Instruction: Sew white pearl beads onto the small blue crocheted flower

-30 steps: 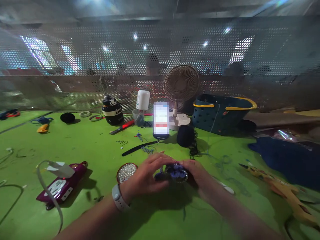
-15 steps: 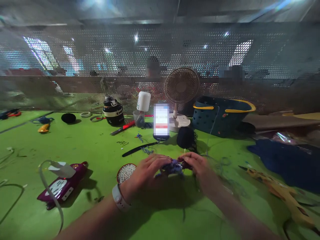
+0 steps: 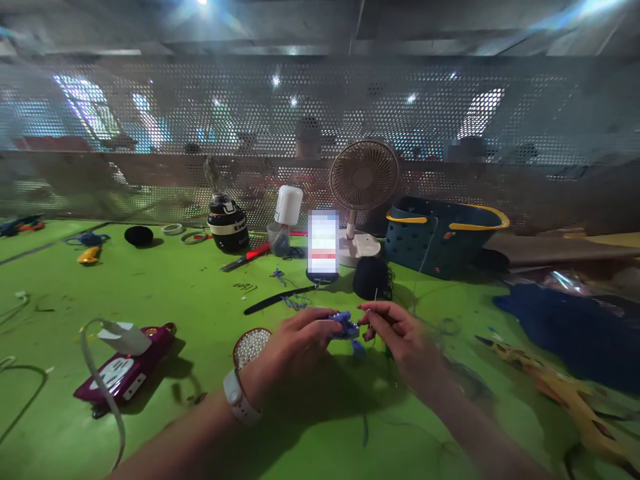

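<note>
My left hand (image 3: 303, 337), with a white watch on its wrist, is closed on a small crumpled blue-violet beaded piece (image 3: 345, 325). Part of that piece hangs below the fingers. Close by on the right, my right hand (image 3: 400, 330) pinches a thin needle (image 3: 376, 293), which points upward from the fingertips. A small gap shows between the right fingertips and the beaded piece. Beside my left wrist sits a round red-rimmed dish (image 3: 253, 347) of white pearl beads, partly hidden by the hand. A dark ball of yarn (image 3: 371, 278) lies beyond my right hand.
A lit phone (image 3: 323, 243) stands ahead, by a fan (image 3: 357, 247). Farther back are a blue basket (image 3: 435, 243) and a black jug (image 3: 229, 230). A purple power strip (image 3: 120, 373) lies left; dark blue cloth (image 3: 560, 340) and yellow-handled scissors (image 3: 565, 387) lie right.
My right hand has drawn slightly away from the beaded piece, with the needle more upright. My left hand has turned the piece, so more of its blue side shows.
</note>
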Demonstrator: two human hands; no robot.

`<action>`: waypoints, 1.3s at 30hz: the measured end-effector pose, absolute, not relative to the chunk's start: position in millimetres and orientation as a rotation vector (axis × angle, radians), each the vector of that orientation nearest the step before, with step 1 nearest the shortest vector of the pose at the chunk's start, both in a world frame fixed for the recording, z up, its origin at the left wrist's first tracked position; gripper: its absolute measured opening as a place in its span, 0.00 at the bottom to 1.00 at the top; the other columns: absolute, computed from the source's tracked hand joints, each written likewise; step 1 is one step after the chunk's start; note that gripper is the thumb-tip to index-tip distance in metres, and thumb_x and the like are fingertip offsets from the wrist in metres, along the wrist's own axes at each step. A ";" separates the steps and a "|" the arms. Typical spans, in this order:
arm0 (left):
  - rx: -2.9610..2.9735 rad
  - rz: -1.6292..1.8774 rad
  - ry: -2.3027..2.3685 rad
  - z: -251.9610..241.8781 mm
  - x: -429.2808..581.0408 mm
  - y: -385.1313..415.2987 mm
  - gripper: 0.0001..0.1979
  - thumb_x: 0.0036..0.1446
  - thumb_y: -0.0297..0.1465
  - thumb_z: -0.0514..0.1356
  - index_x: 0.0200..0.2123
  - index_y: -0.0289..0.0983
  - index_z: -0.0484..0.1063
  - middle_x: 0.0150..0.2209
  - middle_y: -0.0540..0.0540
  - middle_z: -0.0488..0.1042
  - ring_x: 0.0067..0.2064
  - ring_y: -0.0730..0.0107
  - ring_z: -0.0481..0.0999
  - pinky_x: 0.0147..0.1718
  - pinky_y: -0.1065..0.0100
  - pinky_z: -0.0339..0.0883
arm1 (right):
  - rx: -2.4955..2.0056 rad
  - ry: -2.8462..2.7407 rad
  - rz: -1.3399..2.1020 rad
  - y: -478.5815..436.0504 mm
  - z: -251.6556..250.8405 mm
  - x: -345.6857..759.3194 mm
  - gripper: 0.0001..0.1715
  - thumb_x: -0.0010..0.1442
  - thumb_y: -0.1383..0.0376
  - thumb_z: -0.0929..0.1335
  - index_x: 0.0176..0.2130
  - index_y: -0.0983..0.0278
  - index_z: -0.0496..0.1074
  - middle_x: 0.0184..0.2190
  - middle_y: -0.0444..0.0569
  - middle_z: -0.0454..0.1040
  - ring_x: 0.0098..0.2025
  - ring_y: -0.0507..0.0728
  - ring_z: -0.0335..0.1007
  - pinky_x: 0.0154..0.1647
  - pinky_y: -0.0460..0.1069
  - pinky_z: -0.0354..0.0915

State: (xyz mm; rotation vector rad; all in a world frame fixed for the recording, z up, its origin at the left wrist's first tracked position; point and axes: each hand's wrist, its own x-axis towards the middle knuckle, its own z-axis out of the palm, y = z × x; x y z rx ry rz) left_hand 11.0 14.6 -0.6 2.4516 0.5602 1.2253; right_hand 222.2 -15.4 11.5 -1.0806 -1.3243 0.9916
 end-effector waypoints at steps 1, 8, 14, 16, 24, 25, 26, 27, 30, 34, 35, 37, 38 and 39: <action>2.433 1.238 0.560 -2.9 11.2 15.8 0.11 0.64 0.23 0.52 0.47 0.37 0.70 0.48 0.38 0.73 0.45 0.64 0.78 0.41 0.59 0.77 | -1.085 -1.355 0.961 -15.6 10.5 222.6 0.13 0.58 0.57 0.70 0.40 0.63 0.75 0.30 0.47 0.76 0.28 0.50 0.71 0.32 0.45 0.70; 2.411 1.281 0.574 -11.5 14.1 19.3 0.14 0.61 0.21 0.57 0.49 0.38 0.67 0.47 0.41 0.75 0.45 0.65 0.78 0.43 0.61 0.77 | -0.968 -1.416 0.964 -20.9 5.9 220.0 0.41 0.62 0.62 0.68 0.67 0.51 0.45 0.27 0.37 0.72 0.19 0.46 0.63 0.20 0.41 0.64; 2.401 1.287 0.537 -7.1 14.1 17.2 0.16 0.61 0.23 0.57 0.52 0.39 0.65 0.48 0.40 0.75 0.47 0.63 0.77 0.44 0.59 0.76 | -1.009 -1.452 0.931 -22.3 7.0 219.9 0.09 0.56 0.61 0.73 0.38 0.61 0.74 0.25 0.42 0.76 0.23 0.49 0.70 0.24 0.43 0.68; 2.418 1.274 0.553 -7.5 13.3 17.8 0.15 0.61 0.23 0.57 0.51 0.39 0.67 0.49 0.40 0.74 0.47 0.64 0.77 0.44 0.61 0.76 | -1.005 -1.515 0.858 -23.3 5.6 220.5 0.06 0.57 0.61 0.72 0.34 0.61 0.77 0.23 0.42 0.74 0.21 0.48 0.67 0.20 0.42 0.64; 2.359 1.317 0.539 -15.0 13.2 22.9 0.15 0.60 0.20 0.57 0.48 0.39 0.71 0.49 0.42 0.72 0.47 0.66 0.76 0.45 0.62 0.75 | -1.121 -1.764 0.575 -22.7 9.3 222.3 0.08 0.61 0.60 0.69 0.34 0.61 0.78 0.22 0.43 0.70 0.23 0.50 0.63 0.21 0.45 0.59; 2.347 1.328 0.540 -16.5 13.2 23.8 0.15 0.60 0.20 0.57 0.48 0.39 0.71 0.49 0.42 0.72 0.47 0.66 0.76 0.44 0.62 0.75 | -1.106 -1.800 0.485 -21.7 10.3 222.7 0.09 0.61 0.60 0.69 0.32 0.61 0.78 0.24 0.44 0.70 0.24 0.51 0.64 0.23 0.46 0.60; 2.336 1.340 0.544 -18.0 13.1 24.8 0.15 0.59 0.19 0.57 0.48 0.39 0.71 0.49 0.42 0.73 0.47 0.66 0.76 0.45 0.62 0.75 | -1.098 -1.835 0.411 -20.7 10.7 223.1 0.09 0.61 0.60 0.69 0.32 0.61 0.77 0.25 0.46 0.70 0.26 0.52 0.65 0.25 0.46 0.61; 2.329 1.351 0.549 -19.5 13.1 25.9 0.15 0.59 0.19 0.57 0.47 0.39 0.71 0.49 0.42 0.73 0.46 0.66 0.76 0.45 0.61 0.75 | -1.099 -1.863 0.363 -19.9 10.4 223.4 0.10 0.61 0.60 0.68 0.32 0.62 0.77 0.26 0.46 0.71 0.27 0.53 0.66 0.26 0.47 0.61; 2.332 1.378 0.544 -22.9 12.7 29.1 0.14 0.59 0.20 0.58 0.46 0.39 0.71 0.48 0.42 0.73 0.46 0.67 0.77 0.44 0.63 0.75 | -1.133 -1.925 0.357 -19.2 6.7 223.5 0.11 0.64 0.61 0.66 0.37 0.60 0.78 0.29 0.47 0.75 0.29 0.55 0.70 0.29 0.48 0.64; 2.334 1.390 0.564 -22.6 11.9 30.5 0.12 0.59 0.20 0.59 0.44 0.38 0.71 0.48 0.42 0.73 0.46 0.67 0.77 0.44 0.64 0.75 | -1.164 -1.947 0.382 -20.9 2.4 222.8 0.12 0.64 0.60 0.66 0.41 0.58 0.79 0.32 0.47 0.79 0.33 0.57 0.74 0.34 0.50 0.67; 2.338 1.389 0.571 -21.6 11.7 30.1 0.12 0.59 0.20 0.58 0.44 0.38 0.71 0.48 0.42 0.73 0.46 0.68 0.77 0.44 0.64 0.75 | -1.174 -1.946 0.387 -21.3 2.0 222.8 0.12 0.64 0.60 0.66 0.41 0.58 0.79 0.32 0.47 0.79 0.33 0.57 0.74 0.33 0.50 0.67; 2.349 1.372 0.576 -18.7 11.5 28.7 0.12 0.59 0.20 0.58 0.45 0.38 0.71 0.48 0.42 0.73 0.46 0.68 0.77 0.44 0.64 0.75 | -1.186 -1.942 0.397 -21.8 1.7 222.5 0.13 0.64 0.59 0.66 0.41 0.59 0.79 0.32 0.48 0.79 0.32 0.57 0.74 0.32 0.50 0.67; 2.353 1.346 0.581 -17.2 11.5 27.9 0.12 0.59 0.20 0.58 0.45 0.37 0.71 0.48 0.42 0.73 0.45 0.68 0.77 0.44 0.63 0.75 | -1.185 -1.938 0.400 -21.9 1.9 222.2 0.13 0.64 0.59 0.66 0.41 0.59 0.79 0.32 0.48 0.79 0.32 0.57 0.74 0.32 0.50 0.67; 2.354 1.323 0.590 -15.9 11.6 27.2 0.11 0.60 0.21 0.58 0.45 0.37 0.72 0.47 0.41 0.73 0.45 0.68 0.77 0.44 0.63 0.75 | -1.182 -1.932 0.403 -21.9 2.3 221.9 0.13 0.64 0.60 0.66 0.41 0.60 0.79 0.32 0.48 0.79 0.32 0.56 0.74 0.32 0.50 0.67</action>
